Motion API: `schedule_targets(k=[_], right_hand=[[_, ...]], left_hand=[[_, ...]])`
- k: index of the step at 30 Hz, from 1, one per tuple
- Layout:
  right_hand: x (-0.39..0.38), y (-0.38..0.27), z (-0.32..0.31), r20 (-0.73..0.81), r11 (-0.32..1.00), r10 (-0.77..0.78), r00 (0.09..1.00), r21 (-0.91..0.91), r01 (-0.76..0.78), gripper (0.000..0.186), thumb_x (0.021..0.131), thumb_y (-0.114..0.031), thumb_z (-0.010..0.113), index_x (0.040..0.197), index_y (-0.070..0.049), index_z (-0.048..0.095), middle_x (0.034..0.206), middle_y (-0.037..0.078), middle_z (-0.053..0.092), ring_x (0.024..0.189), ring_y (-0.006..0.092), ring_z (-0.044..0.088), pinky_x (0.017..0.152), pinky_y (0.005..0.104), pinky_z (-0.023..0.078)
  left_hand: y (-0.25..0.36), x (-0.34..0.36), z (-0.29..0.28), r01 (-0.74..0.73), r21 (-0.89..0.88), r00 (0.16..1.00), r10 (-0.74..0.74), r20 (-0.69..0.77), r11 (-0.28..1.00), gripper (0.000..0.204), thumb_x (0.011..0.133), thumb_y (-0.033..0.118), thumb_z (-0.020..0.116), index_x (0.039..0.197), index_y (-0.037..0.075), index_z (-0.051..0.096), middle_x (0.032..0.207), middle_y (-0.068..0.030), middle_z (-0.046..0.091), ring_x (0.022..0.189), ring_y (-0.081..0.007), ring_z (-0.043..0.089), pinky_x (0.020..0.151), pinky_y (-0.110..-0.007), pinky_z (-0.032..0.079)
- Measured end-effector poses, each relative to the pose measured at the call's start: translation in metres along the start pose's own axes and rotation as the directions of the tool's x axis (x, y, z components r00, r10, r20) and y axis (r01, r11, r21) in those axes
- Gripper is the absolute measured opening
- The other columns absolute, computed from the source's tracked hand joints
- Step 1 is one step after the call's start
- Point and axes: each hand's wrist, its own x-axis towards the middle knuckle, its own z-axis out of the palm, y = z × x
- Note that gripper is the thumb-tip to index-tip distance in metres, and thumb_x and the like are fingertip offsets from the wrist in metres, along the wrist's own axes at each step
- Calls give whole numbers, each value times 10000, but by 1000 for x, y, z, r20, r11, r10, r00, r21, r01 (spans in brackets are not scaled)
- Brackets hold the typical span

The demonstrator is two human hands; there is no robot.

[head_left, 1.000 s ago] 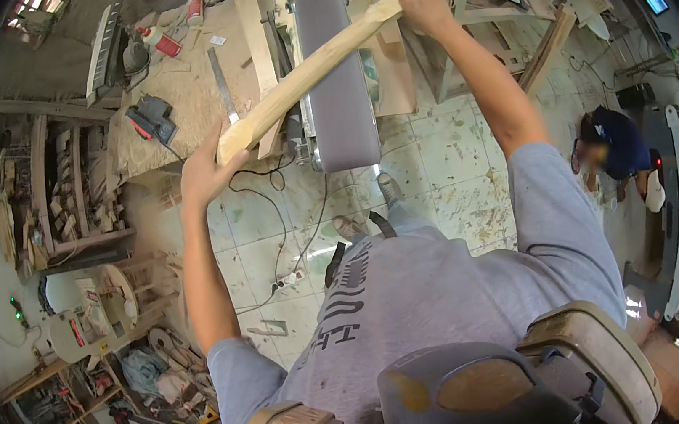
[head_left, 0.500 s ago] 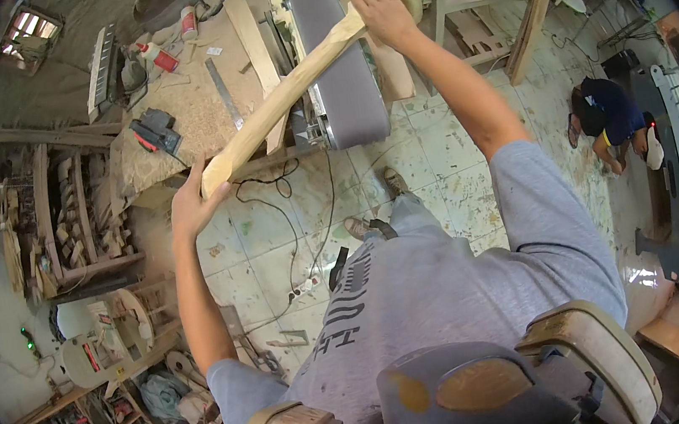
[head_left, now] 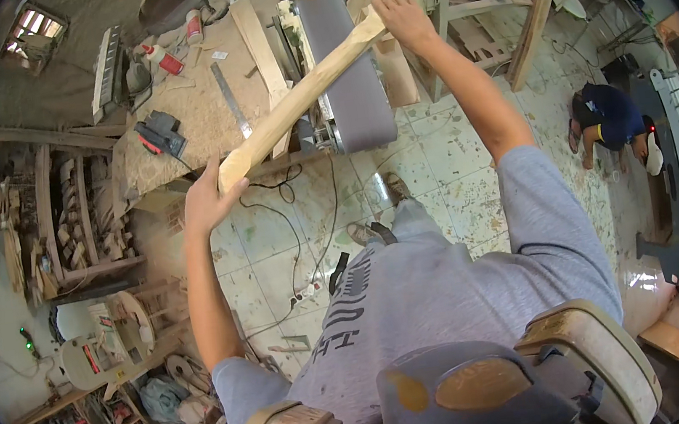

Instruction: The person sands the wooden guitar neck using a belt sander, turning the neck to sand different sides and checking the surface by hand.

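A long, pale wooden leg (head_left: pixel 293 109), shaped and narrowed near its ends, lies slantwise across the belt sander (head_left: pixel 349 96). My left hand (head_left: pixel 209 196) grips its near left end, with the thumb on the near side. Toward the far right end, my right hand (head_left: pixel 404 16) is closed over the wood from above. The leg passes over the sander's wide grey belt; whether it touches the belt I cannot tell.
Left of the sander, a workbench (head_left: pixel 184 117) carries a power tool (head_left: pixel 160 136), a steel ruler (head_left: pixel 231 98), glue bottles (head_left: pixel 164 59) and a flat board (head_left: pixel 258 48). Cables (head_left: pixel 289 218) trail over the tiled floor. A person (head_left: pixel 606 120) crouches at the right. Wooden frames (head_left: pixel 492 7) stand at the far right.
Both hands have shifted slightly to the right with the wooden leg, keeping their grip on it. The crouching person's arm has moved a little.
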Motion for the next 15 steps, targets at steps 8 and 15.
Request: schedule_targets(k=[8,15], right_hand=[[2,-26,-17,-5,1000,1,1000,25,-1,455,911,-146,566,1348,-52,486,1380,141,537,1382,356,423,1168,517,281],[-15,30,12,128,998,55,990,-13,-54,486,945,-142,499,1422,-67,447,1454,132,500,1412,351,394,1173,531,263]], left_hand=[[-38,-10,0,7,-30,999,-8,-45,1000,863,858,600,611,1447,-7,444,1254,-276,622,1177,-408,598,981,-434,467],[-2,40,6,38,47,999,-40,34,998,870,877,642,551,1469,17,427,1341,-239,587,1236,-391,569,1021,-433,446]])
